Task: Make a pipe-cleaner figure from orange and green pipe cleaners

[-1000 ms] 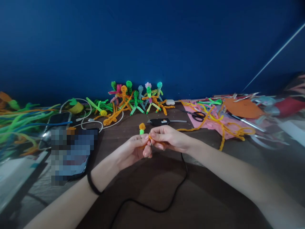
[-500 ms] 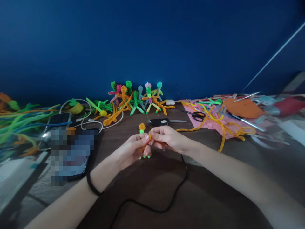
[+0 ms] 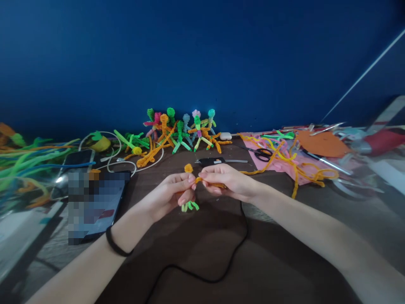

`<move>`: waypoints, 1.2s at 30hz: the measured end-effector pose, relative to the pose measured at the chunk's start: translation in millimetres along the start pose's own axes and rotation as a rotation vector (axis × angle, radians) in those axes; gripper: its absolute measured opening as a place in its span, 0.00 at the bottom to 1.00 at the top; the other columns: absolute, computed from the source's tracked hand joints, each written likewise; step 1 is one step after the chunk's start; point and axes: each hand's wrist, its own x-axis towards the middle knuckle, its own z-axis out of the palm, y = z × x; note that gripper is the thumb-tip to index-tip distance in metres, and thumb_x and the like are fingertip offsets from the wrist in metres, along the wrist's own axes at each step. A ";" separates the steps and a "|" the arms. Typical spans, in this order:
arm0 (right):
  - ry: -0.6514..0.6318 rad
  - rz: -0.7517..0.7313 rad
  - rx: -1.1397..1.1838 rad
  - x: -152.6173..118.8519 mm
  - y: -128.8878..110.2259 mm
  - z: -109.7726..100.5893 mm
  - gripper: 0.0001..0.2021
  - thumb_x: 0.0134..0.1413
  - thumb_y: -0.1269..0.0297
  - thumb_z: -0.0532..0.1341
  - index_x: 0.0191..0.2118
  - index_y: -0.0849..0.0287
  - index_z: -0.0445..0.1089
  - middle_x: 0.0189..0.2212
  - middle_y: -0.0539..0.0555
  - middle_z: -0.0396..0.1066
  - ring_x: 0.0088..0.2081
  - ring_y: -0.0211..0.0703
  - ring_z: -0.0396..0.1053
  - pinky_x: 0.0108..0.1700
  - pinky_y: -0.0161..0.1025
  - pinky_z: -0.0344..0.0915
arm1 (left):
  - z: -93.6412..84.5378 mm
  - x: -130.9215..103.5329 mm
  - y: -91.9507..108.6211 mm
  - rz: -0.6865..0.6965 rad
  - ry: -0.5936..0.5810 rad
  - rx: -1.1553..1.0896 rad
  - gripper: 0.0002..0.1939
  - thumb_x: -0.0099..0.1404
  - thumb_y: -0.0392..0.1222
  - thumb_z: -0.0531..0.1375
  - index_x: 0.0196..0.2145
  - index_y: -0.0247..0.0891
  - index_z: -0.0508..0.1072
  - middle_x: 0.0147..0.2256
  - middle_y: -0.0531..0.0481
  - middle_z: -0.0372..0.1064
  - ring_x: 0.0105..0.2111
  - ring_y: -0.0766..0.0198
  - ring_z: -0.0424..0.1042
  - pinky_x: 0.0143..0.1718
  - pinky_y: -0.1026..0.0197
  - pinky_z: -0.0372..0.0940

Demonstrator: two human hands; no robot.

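Observation:
A small pipe-cleaner figure with an orange head and light green leg ends is upright in my left hand, whose fingers cover its middle. My right hand pinches an orange pipe cleaner that runs from the left fingertips under the right fingers. Both hands are closed and a small gap separates their fingertips. Just behind the right hand lies a black glue gun.
Several pipe-cleaner figures stand by the blue wall. Black scissors and orange strands lie on pink sheets at right. A phone and green pipe cleaners are at left. A black cable crosses the table.
My left hand has moved slightly left and the fingertips have drawn apart. More of the orange pipe cleaner shows under my right fingers. The figure's green middle is now hidden.

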 end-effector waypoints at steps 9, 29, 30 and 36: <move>-0.016 -0.007 0.095 2.8 4.2 -4.1 0.12 0.55 0.62 0.54 0.24 0.62 0.60 0.07 0.41 0.50 0.12 0.26 0.42 0.18 0.30 0.39 | -5.1 -0.6 1.9 -0.066 -0.033 -0.072 0.09 0.60 0.41 0.55 0.27 0.33 0.69 0.09 0.60 0.52 0.13 0.74 0.49 0.24 0.66 0.56; -0.078 -0.029 0.131 7.3 12.1 -5.1 0.13 0.59 0.60 0.50 0.28 0.62 0.61 0.08 0.40 0.50 0.12 0.26 0.43 0.18 0.29 0.42 | -9.0 3.5 -8.6 -0.063 -0.068 -0.103 0.06 0.61 0.39 0.55 0.29 0.34 0.68 0.10 0.58 0.54 0.15 0.73 0.49 0.24 0.67 0.55; -0.087 -0.031 0.128 7.3 12.0 -5.2 0.13 0.59 0.60 0.50 0.29 0.62 0.61 0.08 0.40 0.50 0.12 0.26 0.43 0.18 0.29 0.42 | -8.9 3.6 -8.8 -0.065 -0.060 -0.101 0.06 0.61 0.39 0.55 0.29 0.34 0.68 0.10 0.58 0.54 0.15 0.73 0.49 0.24 0.67 0.55; -0.107 -0.020 0.095 6.1 10.4 -3.0 0.13 0.60 0.61 0.49 0.29 0.64 0.62 0.09 0.41 0.51 0.13 0.27 0.44 0.18 0.30 0.41 | -8.1 5.1 -11.6 -0.076 -0.058 -0.096 0.06 0.59 0.38 0.56 0.27 0.33 0.68 0.10 0.57 0.56 0.15 0.73 0.51 0.22 0.69 0.54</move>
